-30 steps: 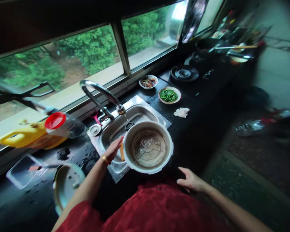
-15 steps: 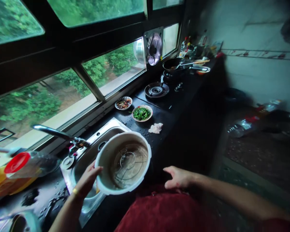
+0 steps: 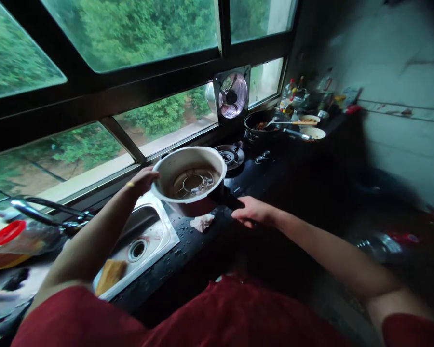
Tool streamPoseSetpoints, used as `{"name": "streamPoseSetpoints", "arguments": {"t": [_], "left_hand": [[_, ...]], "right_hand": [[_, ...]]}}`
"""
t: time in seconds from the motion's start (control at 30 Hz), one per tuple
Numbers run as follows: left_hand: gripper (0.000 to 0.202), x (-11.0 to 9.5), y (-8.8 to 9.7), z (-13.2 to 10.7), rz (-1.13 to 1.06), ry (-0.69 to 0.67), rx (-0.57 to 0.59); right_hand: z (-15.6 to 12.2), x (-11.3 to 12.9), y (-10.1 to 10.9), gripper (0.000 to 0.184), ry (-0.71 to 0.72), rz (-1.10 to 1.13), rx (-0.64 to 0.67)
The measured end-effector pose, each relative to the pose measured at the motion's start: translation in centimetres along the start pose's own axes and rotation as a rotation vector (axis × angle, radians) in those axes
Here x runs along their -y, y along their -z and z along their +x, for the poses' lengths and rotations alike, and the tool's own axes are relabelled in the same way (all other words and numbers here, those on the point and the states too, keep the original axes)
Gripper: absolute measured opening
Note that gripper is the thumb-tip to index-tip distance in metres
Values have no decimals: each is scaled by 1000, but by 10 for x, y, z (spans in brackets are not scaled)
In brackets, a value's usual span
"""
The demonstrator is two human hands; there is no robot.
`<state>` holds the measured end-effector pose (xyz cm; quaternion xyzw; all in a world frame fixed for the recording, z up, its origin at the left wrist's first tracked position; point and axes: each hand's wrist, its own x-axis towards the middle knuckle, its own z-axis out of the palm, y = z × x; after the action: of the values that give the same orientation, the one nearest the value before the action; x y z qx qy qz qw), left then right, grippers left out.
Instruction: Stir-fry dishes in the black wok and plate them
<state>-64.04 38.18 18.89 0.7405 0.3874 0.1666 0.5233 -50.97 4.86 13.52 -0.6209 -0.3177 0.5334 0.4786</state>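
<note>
A deep metal pot (image 3: 195, 205), probably a pressure cooker base, hangs over the counter between the sink and the stove. Inside it lies a round wire rack (image 3: 193, 183) under what looks like shallow water. My left hand (image 3: 144, 180) is closed on the pot's left rim, and a ring shows on one finger. On the other side, my right hand (image 3: 251, 211) is wrapped round the pot's long black handle (image 3: 229, 198). The pot hides part of the near gas burner (image 3: 229, 156). Just below the pot, a crumpled white cloth or tissue (image 3: 201, 222) lies on the counter.
To the left is a steel sink (image 3: 150, 219) with a yellow sponge-like block (image 3: 110, 275) and a faucet (image 3: 36, 212). A wok (image 3: 262, 125) with food and a spatula sits on the far burner. Plates (image 3: 313, 133) and bottles stand beyond. A fan (image 3: 232, 95) is set in the window.
The pot has moved from over the sink up and forward toward the stove. My right hand, free before, has taken hold of the handle. The view has shifted as well.
</note>
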Motion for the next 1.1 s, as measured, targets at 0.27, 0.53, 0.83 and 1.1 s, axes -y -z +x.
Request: {"name": "streamPoseSetpoints", "arguments": {"t": [0.27, 0.53, 0.83, 1.1], "left_hand": [[44, -14, -119, 216, -170, -58, 174], [47, 5, -185, 335, -207, -38, 185], [49, 12, -198, 360, -196, 92, 169], [46, -14, -198, 306, -43, -3, -466]], "right_hand": [[113, -7, 161, 16, 12, -78, -147], [201, -21, 258, 16, -79, -129, -177], [220, -17, 276, 14, -124, -104, -107], [217, -34, 315, 34, -99, -439, 125]]}}
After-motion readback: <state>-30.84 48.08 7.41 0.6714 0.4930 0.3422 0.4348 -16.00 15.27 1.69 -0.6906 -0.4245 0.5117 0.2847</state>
